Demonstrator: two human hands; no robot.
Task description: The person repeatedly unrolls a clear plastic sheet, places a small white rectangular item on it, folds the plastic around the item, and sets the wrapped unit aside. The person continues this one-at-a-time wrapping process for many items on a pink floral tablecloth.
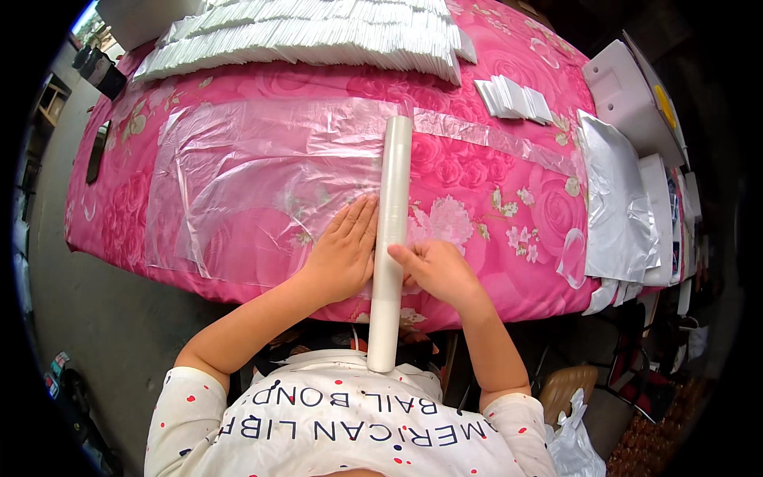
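Observation:
A long roll of see-through plastic film (389, 203) lies lengthwise across the table, its near end close to my shirt. Unrolled to its left is a wrinkled sheet of the film (238, 183), spread over the pink flowered cloth. My left hand (346, 250) lies flat on this sheet, fingers stretched out and side by side along the roll's left edge. From the right, my right hand (437, 270) grips the roll near its middle, thumb on top and the other fingers partly hidden. A narrow strip of film (493, 141) stretches right from the roll's far part.
Long rows of stacked white folded pieces (302, 40) fill the table's far side. A small white stack (513, 99) sits at the far right. Silvery-white sheets (620, 199) and a white foam box (632, 95) stand along the right edge. A dark phone (98, 151) lies at the left edge.

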